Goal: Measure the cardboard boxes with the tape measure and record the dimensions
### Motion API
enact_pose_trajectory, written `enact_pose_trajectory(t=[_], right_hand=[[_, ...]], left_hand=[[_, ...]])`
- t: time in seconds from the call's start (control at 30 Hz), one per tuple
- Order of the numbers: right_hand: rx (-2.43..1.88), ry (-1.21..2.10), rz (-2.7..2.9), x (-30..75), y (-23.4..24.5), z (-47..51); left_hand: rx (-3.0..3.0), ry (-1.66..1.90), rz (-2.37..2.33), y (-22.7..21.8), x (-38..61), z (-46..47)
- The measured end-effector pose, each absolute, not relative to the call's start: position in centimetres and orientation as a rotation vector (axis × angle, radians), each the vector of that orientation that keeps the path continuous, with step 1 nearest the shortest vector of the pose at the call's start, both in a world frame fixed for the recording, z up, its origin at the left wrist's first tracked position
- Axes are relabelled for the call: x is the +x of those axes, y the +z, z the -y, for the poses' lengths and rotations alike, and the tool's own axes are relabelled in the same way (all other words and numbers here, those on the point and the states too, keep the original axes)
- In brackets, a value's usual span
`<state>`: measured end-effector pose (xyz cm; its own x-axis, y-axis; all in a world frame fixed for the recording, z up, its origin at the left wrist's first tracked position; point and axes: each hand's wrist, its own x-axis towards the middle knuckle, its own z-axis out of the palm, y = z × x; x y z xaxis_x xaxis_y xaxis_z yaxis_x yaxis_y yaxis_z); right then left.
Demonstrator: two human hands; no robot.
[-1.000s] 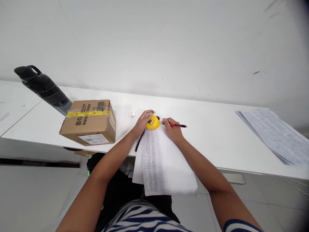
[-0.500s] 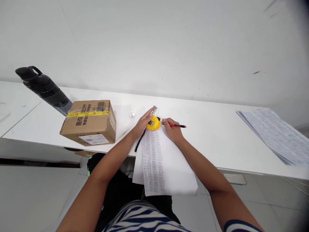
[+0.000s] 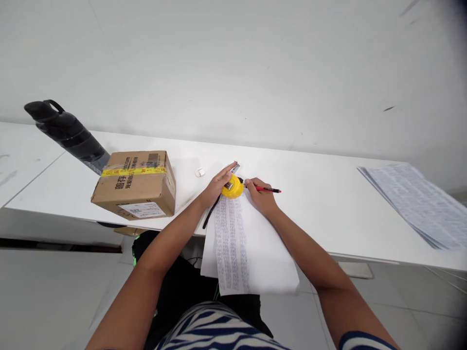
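Note:
A yellow tape measure point(image 3: 234, 188) rests on the top edge of a printed white sheet point(image 3: 248, 248) that hangs over the front of the white table point(image 3: 321, 204). My left hand point(image 3: 216, 187) lies against the tape measure's left side, its fingers pinching the metal tape tip point(image 3: 235, 168) drawn out a little toward the wall. My right hand point(image 3: 260, 195) sits just right of the tape measure, closed on a red pen point(image 3: 268, 189) that points right. A black strap point(image 3: 210, 214) trails from the tape measure under my left wrist.
A taped cardboard box point(image 3: 134, 184) stands at the left, with a black bottle point(image 3: 67, 133) lying tilted behind it. A small white object point(image 3: 199, 172) sits near the box. A stack of printed papers point(image 3: 416, 201) lies at the far right.
My left fingers have straightened and drawn the metal tape tip out toward the wall. The right hand and pen have stayed put.

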<state>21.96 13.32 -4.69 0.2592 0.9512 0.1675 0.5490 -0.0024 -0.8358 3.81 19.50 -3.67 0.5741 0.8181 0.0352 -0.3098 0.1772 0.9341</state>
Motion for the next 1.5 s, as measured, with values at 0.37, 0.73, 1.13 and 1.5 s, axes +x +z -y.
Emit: enact_pose_trajectory(t=[0.37, 0.73, 1.13, 1.5], right_hand=[[-1.648, 0.122, 1.677, 23.0, -6.1, -13.5], [-1.084, 0.152, 1.488, 15.9, 0.7, -7.5], [-0.676, -0.707, 2.286, 9.1, 12.1, -7.4], [-0.608, -0.681, 2.67, 5.4, 13.9, -9.8]], left_hand=[[1.145, 0.909, -0.573, -3.9, 4.0, -19.6], [1.637, 1.212, -0.51, 2.7, 1.7, -11.2], [0.673, 1.206, -0.483, 7.3, -12.2, -4.2], [1.166, 1.291, -1.044, 10.1, -22.2, -7.1]])
